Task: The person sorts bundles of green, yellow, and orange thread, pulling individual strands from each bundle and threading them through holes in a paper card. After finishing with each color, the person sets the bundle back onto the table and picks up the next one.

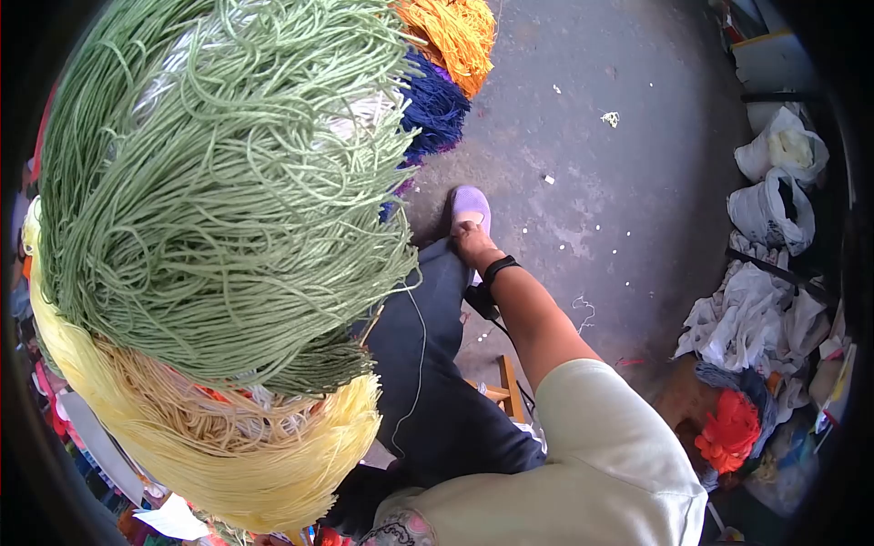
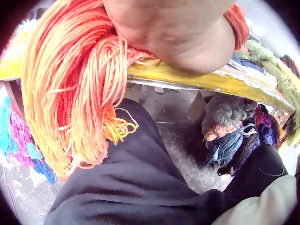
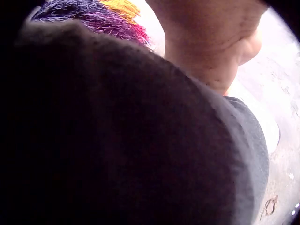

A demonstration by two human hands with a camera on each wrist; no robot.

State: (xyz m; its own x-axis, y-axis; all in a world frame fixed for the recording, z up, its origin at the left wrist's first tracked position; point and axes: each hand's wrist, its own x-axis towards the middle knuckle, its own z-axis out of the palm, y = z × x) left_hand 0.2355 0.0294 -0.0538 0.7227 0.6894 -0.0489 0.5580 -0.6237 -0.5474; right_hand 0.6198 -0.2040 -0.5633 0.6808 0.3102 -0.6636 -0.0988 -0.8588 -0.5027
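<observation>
In the head view the right hand [image 1: 475,244] rests on the trousered knee [image 1: 442,273], above a purple shoe [image 1: 471,200]; its fingers bend loosely over the knee. Only its wrist and heel [image 3: 208,42] show in the right wrist view, beside dark cloth [image 3: 140,126]. The left hand [image 2: 173,35] lies over a yellow-edged surface [image 2: 187,80], against orange-red yarn [image 2: 77,89] that hangs over the edge. More red yarn [image 2: 237,26] shows on its other side. Its fingers are out of frame, and the head view hides it behind green yarn [image 1: 228,200].
Pale yellow yarn [image 1: 200,464] hangs below the green. Orange [image 1: 451,41] and navy bundles [image 1: 435,105] sit beyond it. White bags [image 1: 774,209] and a red bundle [image 1: 730,430] lie along the right. Grey yarn [image 2: 227,110] hangs beneath the surface. A wooden stool [image 1: 510,387] stands by the legs.
</observation>
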